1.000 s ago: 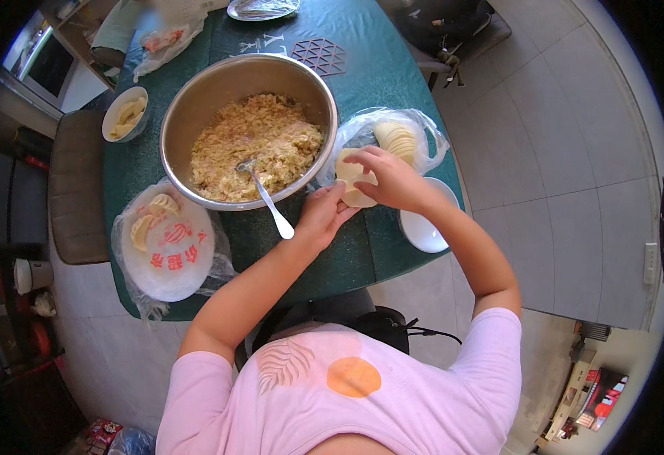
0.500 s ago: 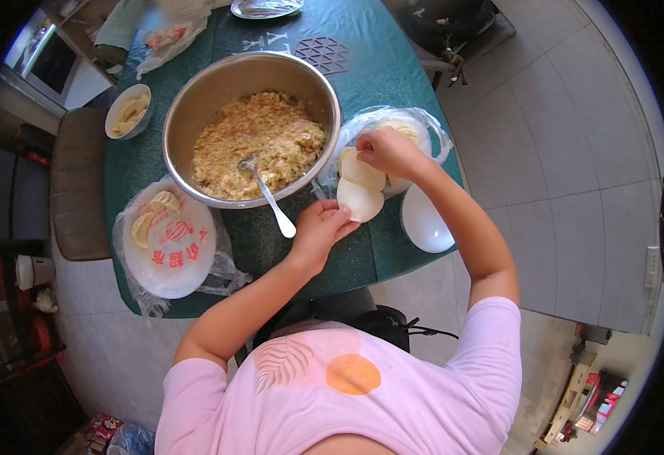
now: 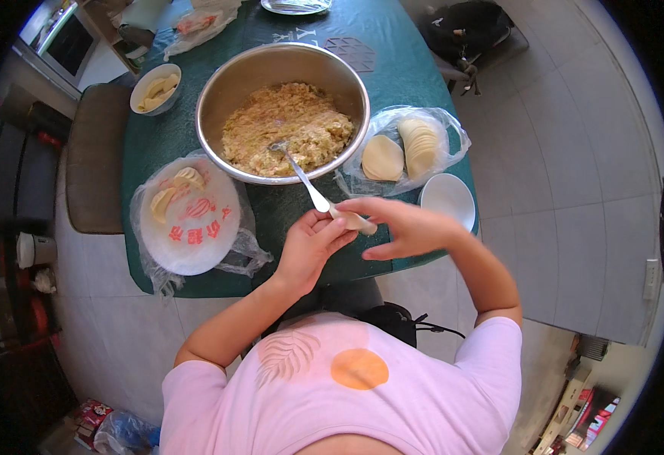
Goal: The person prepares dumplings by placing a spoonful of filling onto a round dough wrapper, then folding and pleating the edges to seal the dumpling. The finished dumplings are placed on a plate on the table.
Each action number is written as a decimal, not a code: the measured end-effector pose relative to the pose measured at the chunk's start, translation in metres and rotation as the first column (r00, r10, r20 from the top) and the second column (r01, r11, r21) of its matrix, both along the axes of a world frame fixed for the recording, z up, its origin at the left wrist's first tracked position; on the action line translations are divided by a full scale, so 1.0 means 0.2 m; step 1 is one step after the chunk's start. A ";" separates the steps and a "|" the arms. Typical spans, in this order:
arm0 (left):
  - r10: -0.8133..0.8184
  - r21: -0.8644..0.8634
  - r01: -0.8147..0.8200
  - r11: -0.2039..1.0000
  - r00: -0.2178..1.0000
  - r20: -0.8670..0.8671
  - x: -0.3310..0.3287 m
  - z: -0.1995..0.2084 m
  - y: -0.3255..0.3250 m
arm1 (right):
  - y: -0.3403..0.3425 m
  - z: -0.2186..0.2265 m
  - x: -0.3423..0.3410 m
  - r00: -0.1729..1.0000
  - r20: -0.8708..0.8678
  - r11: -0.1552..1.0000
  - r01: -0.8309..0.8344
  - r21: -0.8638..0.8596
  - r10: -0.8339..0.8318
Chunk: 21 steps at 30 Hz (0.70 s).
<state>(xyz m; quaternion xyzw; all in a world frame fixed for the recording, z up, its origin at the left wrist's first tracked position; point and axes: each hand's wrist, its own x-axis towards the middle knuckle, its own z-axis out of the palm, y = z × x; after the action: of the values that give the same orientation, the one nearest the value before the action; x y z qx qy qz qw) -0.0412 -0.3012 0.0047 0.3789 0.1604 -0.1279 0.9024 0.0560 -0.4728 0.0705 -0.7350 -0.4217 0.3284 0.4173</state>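
A: What's in the hands?
B: The left hand (image 3: pixel 308 249) pinches one dumpling wrapper (image 3: pixel 361 224) near the spoon's (image 3: pixel 312 191) handle; the right hand (image 3: pixel 408 229) is spread open just beside it.
A: And the counts?
B: Two folded dumplings (image 3: pixel 163 204) on one plate (image 3: pixel 195 259), two groups of round wrappers (image 3: pixel 421 148) on one plastic bag (image 3: pixel 455 138), one steel bowl (image 3: pixel 290 59) of filling (image 3: pixel 271 125).

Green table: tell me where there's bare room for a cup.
Two patches of green table are bare: between the bagged plate, steel bowl and left hand; and beyond the wrapper bag, right of the dark hexagonal mat. It's crowded at front right, where the right hand, white bowl and wrapper bag sit close together.
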 end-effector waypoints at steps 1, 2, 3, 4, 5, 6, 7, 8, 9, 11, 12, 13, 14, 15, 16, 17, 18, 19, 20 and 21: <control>-0.042 0.067 0.040 0.997 0.999 0.031 -0.01 0.00 0.01 | 0.02 -0.03 -0.05 0.997 0.064 0.999 0.036 0.011 -0.037; -0.084 0.136 0.076 0.988 0.995 0.058 -0.01 0.01 0.03 | 0.05 -0.07 -0.09 0.983 0.072 0.985 0.165 0.044 -0.167; -0.126 0.210 0.107 0.972 0.989 0.082 -0.02 0.01 0.05 | 0.05 -0.07 -0.10 0.981 0.043 0.981 0.192 -0.025 -0.191; -0.133 0.296 0.090 0.951 0.983 0.127 -0.05 -0.01 0.09 | 0.05 -0.06 -0.10 0.976 0.017 0.972 0.215 -0.095 -0.215; -0.080 0.384 0.002 0.923 0.979 0.188 -0.06 -0.03 0.11 | 0.06 -0.06 -0.10 0.971 -0.008 0.958 0.236 -0.165 -0.240; -0.033 0.460 -0.090 0.883 0.967 0.251 -0.08 -0.05 0.12 | 0.07 -0.03 -0.11 0.967 0.073 0.959 0.252 -0.130 -0.244; 0.007 0.527 -0.183 0.830 0.948 0.317 -0.09 -0.06 0.14 | 0.08 -0.02 -0.12 0.973 0.153 0.980 0.185 -0.077 -0.171; -0.069 0.560 -0.191 0.806 0.910 0.409 -0.11 -0.07 0.19 | 0.10 -0.01 -0.14 0.967 0.236 0.993 0.111 -0.029 -0.101; -0.124 0.476 -0.105 0.873 0.897 0.424 -0.13 -0.04 0.21 | 0.11 0.01 -0.15 0.948 0.317 0.999 0.035 0.014 -0.037; -0.225 0.294 0.089 0.952 0.853 0.470 -0.16 0.04 0.24 | 0.17 0.07 -0.19 0.952 0.305 1.000 0.010 0.019 -0.016; -0.299 0.310 0.174 0.935 0.856 0.421 -0.17 0.08 0.26 | 0.20 0.09 -0.21 0.950 0.311 1.000 0.007 0.029 -0.015; -0.324 0.318 0.215 0.923 0.881 0.345 -0.18 0.06 0.27 | 0.22 0.10 -0.21 0.948 0.318 0.999 0.004 0.039 -0.016; -0.347 0.322 0.256 0.911 0.899 0.267 -0.18 0.03 0.29 | 0.23 0.10 -0.21 0.938 0.344 0.998 0.012 0.062 -0.033; -0.367 0.326 0.296 0.898 0.911 0.186 -0.19 0.01 0.30 | 0.24 0.09 -0.20 0.908 0.400 0.989 0.087 0.117 -0.127; -0.344 0.327 0.287 0.900 0.930 0.131 -0.20 0.01 0.31 | 0.26 0.09 -0.19 0.866 0.447 0.971 0.157 0.178 -0.222; -0.313 0.200 0.294 0.935 0.947 0.071 -0.21 0.01 0.32 | 0.27 0.08 -0.17 0.815 0.485 0.944 0.222 0.242 -0.316; -0.294 0.061 0.293 0.954 0.956 0.010 -0.22 0.00 0.34 | 0.28 0.10 -0.15 0.755 0.570 0.946 0.269 0.180 -0.323; -0.283 -0.077 0.278 0.957 0.958 -0.054 -0.23 -0.01 0.34 | 0.30 0.10 -0.13 0.746 0.570 0.938 0.294 0.182 -0.345; -0.270 -0.111 0.263 0.958 0.961 -0.057 -0.24 -0.03 0.34 | 0.31 0.09 -0.11 0.735 0.570 0.929 0.319 0.186 -0.366; -0.259 -0.128 0.250 0.960 0.964 -0.059 -0.24 -0.03 0.34 | 0.32 0.08 -0.10 0.725 0.568 0.919 0.345 0.190 -0.390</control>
<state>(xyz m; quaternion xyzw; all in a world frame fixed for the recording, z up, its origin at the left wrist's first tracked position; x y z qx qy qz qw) -0.0899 -0.2331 -0.0016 0.3366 0.1360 -0.2664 0.8929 0.0370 -0.4097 0.0870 -0.8537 -0.3885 -0.0235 0.3459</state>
